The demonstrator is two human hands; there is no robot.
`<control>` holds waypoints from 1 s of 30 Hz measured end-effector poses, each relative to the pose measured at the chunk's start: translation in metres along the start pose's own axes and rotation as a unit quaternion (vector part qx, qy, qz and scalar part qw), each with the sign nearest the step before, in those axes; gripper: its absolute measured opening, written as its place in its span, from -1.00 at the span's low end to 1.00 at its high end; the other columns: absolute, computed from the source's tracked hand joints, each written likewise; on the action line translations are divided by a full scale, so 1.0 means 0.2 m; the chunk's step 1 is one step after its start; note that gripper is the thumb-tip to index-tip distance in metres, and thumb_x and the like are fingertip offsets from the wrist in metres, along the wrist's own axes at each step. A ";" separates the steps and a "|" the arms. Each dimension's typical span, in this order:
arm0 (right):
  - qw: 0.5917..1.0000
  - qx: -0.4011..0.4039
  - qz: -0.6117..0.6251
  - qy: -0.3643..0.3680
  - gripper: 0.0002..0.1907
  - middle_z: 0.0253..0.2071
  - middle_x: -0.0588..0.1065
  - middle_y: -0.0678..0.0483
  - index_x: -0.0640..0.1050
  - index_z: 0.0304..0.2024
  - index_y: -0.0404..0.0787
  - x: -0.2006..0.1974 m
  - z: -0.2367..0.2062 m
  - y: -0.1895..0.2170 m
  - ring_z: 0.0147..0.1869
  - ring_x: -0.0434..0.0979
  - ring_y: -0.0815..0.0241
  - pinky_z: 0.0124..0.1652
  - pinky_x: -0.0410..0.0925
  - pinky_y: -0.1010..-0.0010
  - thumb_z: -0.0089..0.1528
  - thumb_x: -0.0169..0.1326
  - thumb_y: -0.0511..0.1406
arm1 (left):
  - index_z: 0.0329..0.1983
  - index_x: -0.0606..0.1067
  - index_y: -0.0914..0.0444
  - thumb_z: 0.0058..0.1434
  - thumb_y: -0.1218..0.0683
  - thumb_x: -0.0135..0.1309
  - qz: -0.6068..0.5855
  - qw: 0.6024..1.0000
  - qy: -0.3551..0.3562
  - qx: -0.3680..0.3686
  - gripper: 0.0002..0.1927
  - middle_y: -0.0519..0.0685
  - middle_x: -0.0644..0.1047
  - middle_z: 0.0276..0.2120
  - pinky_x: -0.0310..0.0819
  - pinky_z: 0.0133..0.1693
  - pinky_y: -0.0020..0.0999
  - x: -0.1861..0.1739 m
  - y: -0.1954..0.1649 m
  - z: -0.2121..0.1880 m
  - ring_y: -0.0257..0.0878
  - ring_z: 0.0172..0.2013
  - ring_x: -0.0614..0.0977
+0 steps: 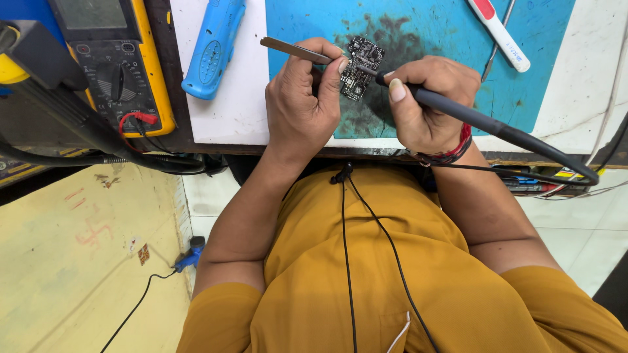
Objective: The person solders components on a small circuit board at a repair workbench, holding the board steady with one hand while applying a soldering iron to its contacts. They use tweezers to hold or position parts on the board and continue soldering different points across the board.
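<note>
The left hand (302,98) pinches slim metal tweezers (294,50); the right hand (428,101) clenches a black pen-shaped soldering iron (484,122). Both tips meet at the small black circuit board (362,67), lying between the hands on the stained teal mat (425,39) of the bench, the iron's axis running rightward away from the board.

An electronics repair workshop is being shown: a yellow digital multimeter (111,62), a scorched blue work mat (432,39), a small black circuit board (362,67) and a black-handled soldering iron (484,121) are being kept on the bench.
</note>
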State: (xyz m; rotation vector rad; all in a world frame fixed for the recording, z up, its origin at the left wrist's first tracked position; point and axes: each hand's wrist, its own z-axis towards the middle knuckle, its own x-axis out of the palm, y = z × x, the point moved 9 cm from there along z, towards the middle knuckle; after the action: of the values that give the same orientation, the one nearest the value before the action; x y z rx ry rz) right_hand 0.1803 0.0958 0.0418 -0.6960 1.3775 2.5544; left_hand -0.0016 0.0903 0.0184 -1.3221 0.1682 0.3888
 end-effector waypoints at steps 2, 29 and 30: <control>1.000 0.000 0.002 -0.002 -0.92 -0.25 0.59 -0.03 0.51 -0.20 -0.29 0.00 0.00 0.00 -0.35 0.58 0.10 -0.29 0.40 0.41 0.42 0.12 -0.43 | -0.05 0.45 0.21 0.49 0.17 0.13 0.000 1.000 0.000 -0.003 -0.91 -0.15 0.56 -0.37 0.42 -0.41 -0.50 0.00 0.00 0.00 -0.45 -0.45 0.56; 1.000 -0.003 0.003 0.002 -0.92 -0.27 0.59 -0.04 0.51 -0.21 -0.30 0.00 0.00 0.00 -0.37 0.57 0.10 -0.31 0.39 0.42 0.40 0.13 -0.44 | -0.05 0.45 0.22 0.49 0.17 0.13 -0.010 1.000 0.002 -0.009 -0.92 -0.15 0.55 -0.37 0.41 -0.41 -0.50 0.00 -0.01 0.00 -0.46 -0.46 0.54; 1.000 -0.004 0.004 0.005 -0.92 -0.28 0.58 -0.04 0.51 -0.22 -0.30 0.00 0.00 0.00 -0.38 0.57 0.10 -0.31 0.39 0.41 0.40 0.12 -0.44 | -0.05 0.45 0.22 0.49 0.17 0.13 -0.009 1.000 0.000 -0.008 -0.91 -0.15 0.55 -0.36 0.42 -0.40 -0.50 0.00 -0.01 0.00 -0.46 -0.45 0.54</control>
State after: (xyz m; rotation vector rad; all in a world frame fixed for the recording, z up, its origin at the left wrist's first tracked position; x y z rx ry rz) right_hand 0.1804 0.0955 0.0414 -0.7068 1.3768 2.5683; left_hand -0.0015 0.0893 0.0203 -1.3380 0.1538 0.3762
